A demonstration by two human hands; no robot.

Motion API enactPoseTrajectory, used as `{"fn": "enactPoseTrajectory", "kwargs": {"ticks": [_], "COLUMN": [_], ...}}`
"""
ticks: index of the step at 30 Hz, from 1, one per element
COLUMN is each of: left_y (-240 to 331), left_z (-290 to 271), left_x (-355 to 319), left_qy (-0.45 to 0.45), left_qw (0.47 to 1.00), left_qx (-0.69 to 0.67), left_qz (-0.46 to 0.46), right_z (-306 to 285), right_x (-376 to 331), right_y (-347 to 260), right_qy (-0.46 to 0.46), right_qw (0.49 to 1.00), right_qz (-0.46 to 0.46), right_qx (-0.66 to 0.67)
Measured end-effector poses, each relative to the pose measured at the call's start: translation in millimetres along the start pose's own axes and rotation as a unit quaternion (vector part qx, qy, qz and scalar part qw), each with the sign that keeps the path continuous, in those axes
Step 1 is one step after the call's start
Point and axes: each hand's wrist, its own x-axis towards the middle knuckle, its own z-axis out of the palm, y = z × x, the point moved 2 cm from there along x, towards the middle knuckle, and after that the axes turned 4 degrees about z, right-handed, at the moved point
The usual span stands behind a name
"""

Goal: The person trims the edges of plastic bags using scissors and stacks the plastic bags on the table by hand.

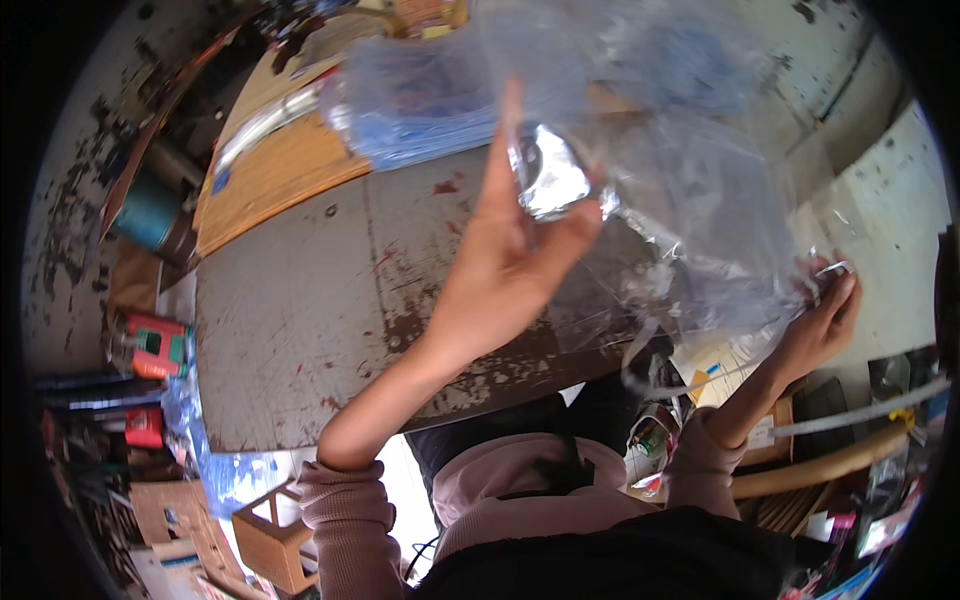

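My left hand [505,265] is raised over a worn grey table [300,300] and grips a small shiny silver packet [548,175] through or inside a large clear plastic bag [690,200]. The bag spreads across the upper right of the head view. My right hand [825,315] pinches the bag's lower right edge, near the table's right side. Both arms wear dusty pink sleeves.
A stack of clear and blue plastic sheets [420,105] lies on a wooden board [270,170] at the table's far side. A teal roll [148,212] and a red and green box [158,345] sit at left. A small wooden crate [275,540] and clutter fill the floor.
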Motion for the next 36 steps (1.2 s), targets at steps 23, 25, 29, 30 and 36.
{"fn": "enactPoseTrajectory", "kwargs": {"ticks": [23,25,29,30,36], "left_y": [-164,-156,-147,-143,-123], "left_z": [55,36,4,-5,-32], "left_x": [16,11,10,13,41], "left_qy": [-0.354,-0.407,-0.423,-0.428,-0.425], "left_qw": [0.83,0.77,0.766,0.768,0.778], "left_qx": [0.389,0.436,0.44,0.441,0.413], "left_qz": [0.186,0.225,0.2,0.18,0.207], "right_z": [4,6,4,4,-10], "right_x": [5,12,32,38,67], "right_y": [70,69,74,77,78], "right_qy": [-0.574,-0.59,-0.644,-0.646,-0.363], "right_qw": [0.717,0.718,0.715,0.714,0.902], "right_qz": [-0.246,-0.236,-0.172,-0.169,-0.113], "right_qx": [-0.31,-0.285,-0.209,-0.209,-0.203]}}
